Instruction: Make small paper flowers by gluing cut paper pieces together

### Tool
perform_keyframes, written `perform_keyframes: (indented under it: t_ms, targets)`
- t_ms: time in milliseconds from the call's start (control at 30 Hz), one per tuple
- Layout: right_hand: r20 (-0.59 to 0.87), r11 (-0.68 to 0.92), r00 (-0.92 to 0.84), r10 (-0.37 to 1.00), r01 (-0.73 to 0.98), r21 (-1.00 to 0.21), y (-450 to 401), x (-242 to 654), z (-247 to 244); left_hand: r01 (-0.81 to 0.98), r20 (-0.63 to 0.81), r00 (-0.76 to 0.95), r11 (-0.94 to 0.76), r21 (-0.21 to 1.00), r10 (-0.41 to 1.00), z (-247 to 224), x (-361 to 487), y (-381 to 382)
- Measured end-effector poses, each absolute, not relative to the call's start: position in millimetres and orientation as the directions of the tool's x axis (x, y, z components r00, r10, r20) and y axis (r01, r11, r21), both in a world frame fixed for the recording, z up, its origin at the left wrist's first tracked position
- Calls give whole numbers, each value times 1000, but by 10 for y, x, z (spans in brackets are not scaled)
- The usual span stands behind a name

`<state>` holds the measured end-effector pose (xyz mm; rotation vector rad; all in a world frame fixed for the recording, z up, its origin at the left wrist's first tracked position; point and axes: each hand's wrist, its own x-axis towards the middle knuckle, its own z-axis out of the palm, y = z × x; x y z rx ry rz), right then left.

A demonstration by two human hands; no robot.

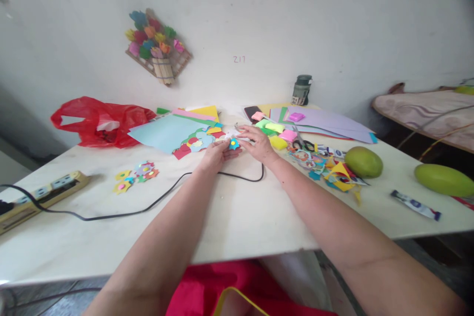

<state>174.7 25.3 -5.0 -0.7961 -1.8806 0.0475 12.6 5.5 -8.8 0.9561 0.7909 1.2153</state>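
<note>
A small blue paper flower (234,144) with a yellow centre sits between my two hands, over the middle of the table. My left hand (217,155) holds it from the left, with some fingers stretched beneath it. From the other side, my right hand (258,143) has its thumb and fingertips closed at the flower's right edge. Just behind the fingers is a whitish object (230,135), too blurred to name. Cut paper shapes (196,142) in red, blue, green and yellow lie left of my hands. Finished-looking paper flowers (142,172) are grouped farther left.
Packets of coloured clay (279,134), scissors (305,145), paper scraps (338,174) and green fruit (363,162) lie right. A glue tube (415,204) is near the front edge. A black cord (148,211) runs from the power strip (48,197) under my arms. A red bag (99,121) stands back left.
</note>
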Motion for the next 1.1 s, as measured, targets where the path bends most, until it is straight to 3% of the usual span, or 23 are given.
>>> perform_keyframes:
  t_ms: [333, 633, 900, 1100]
  targets:
    - [760, 793, -322, 564, 467, -390, 279, 1721, -97, -328, -10, 257, 97, 940, 966, -99, 109, 58]
    - [743, 778, -318, 589, 470, -416, 290, 1719, -111, -378, -58, 285, 168, 910, 957, -52, 132, 53]
    - [740, 737, -267, 618, 523, -428, 287, 1710, -133, -403, 58, 311, 76, 912, 949, -120, 131, 78]
    - [720, 753, -318, 616, 507, -420, 298, 1730, -128, -356, 89, 227, -3, 935, 970, -119, 135, 68]
